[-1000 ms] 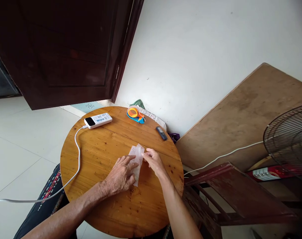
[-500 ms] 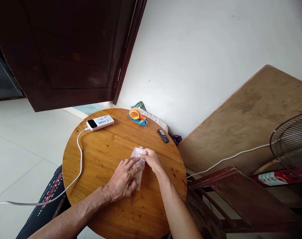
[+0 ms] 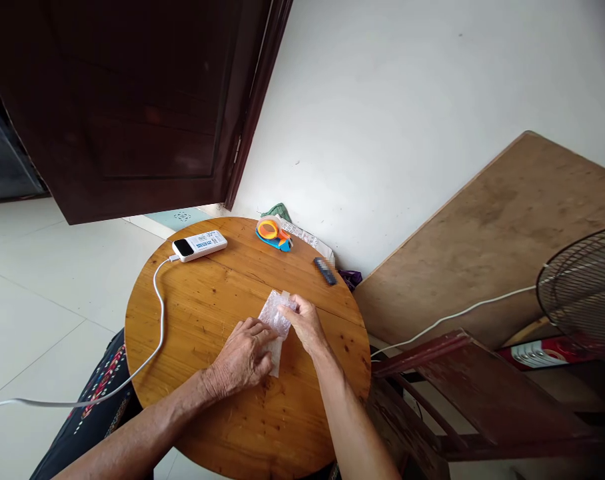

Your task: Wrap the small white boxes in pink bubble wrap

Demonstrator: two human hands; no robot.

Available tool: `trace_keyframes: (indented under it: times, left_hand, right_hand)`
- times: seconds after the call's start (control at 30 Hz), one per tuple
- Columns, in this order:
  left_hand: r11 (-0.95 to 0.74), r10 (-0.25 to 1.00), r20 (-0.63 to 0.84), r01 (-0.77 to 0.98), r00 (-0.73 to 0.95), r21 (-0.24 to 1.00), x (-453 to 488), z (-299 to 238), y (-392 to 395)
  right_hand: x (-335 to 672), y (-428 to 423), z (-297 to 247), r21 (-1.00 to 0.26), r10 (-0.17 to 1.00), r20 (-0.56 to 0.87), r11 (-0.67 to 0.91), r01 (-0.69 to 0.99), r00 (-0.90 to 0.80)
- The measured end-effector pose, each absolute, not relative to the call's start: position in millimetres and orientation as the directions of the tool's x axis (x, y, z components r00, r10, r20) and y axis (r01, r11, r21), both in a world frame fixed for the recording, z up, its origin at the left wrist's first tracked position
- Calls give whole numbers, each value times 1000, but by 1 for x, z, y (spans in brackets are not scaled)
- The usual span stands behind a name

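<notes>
A small piece of clear bubble wrap (image 3: 271, 309) lies on the round wooden table between my hands. My right hand (image 3: 306, 323) pinches its right edge between thumb and fingers. Bent and close together, the fingers of my left hand (image 3: 245, 353) press on the lower left part of the wrap. A pale, flat strip (image 3: 275, 363) extends below the wrap, partly covered by my left hand. At the wrap's top edge a short piece of whitish tape (image 3: 285, 295) sticks up. Whether anything is inside the wrap, I cannot tell.
On the wooden table (image 3: 182, 320) are a white device (image 3: 201, 245) with a white cable (image 3: 161, 313), an orange and blue tape dispenser (image 3: 274, 233) and a dark, pixelated object (image 3: 325, 271). A reddish wooden chair (image 3: 482, 393) and a fan (image 3: 582, 287) stand on the right.
The bubble wrap looks wider and turned slightly, its upper left corner now exposed. My left fingers have drawn back left and closer together. My right hand keeps its hold at the right edge.
</notes>
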State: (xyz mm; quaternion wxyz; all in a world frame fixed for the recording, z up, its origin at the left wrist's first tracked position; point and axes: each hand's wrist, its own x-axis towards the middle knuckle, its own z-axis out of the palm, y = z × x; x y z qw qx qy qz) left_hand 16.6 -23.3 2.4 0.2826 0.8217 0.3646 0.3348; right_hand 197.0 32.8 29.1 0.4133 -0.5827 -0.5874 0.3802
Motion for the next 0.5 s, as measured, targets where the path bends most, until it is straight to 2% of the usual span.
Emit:
trace_keyframes:
  times: [0.2, 0.33, 0.5]
  left_hand:
    - [-544, 830, 319, 539, 456, 644, 15, 1, -24]
    - [-446, 894, 270, 660, 357, 604, 16, 6, -28]
    - [-326, 945, 249, 682, 213, 654, 18, 3, -31]
  right_hand:
    - [188, 5, 45, -865, 988, 154, 140, 482, -10]
    - [180, -17, 53, -819, 981, 193, 179, 545, -33]
    - [172, -47, 45, -772, 960, 266, 268, 577, -90]
